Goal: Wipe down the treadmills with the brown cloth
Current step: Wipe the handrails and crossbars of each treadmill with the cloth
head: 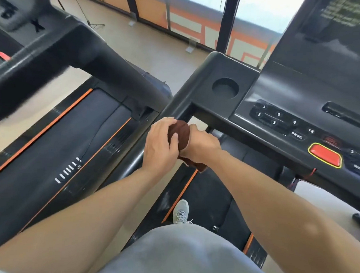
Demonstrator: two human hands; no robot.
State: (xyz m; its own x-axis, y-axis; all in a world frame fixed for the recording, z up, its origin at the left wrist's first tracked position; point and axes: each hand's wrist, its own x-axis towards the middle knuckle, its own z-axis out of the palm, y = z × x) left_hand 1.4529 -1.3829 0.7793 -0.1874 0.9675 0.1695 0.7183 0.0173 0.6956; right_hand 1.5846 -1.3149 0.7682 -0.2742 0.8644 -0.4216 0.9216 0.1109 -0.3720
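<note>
Both hands bunch the brown cloth at the treadmill handrail: left hand cupped over it, right hand gripping beneath; I judge wiping is mid-step, and next I need a firm stroke along the rail.

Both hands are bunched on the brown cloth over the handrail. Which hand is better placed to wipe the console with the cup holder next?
Probably the right hand: it grips the brown cloth and lies on the side of the console. The left hand covers the cloth from the far side.
</note>
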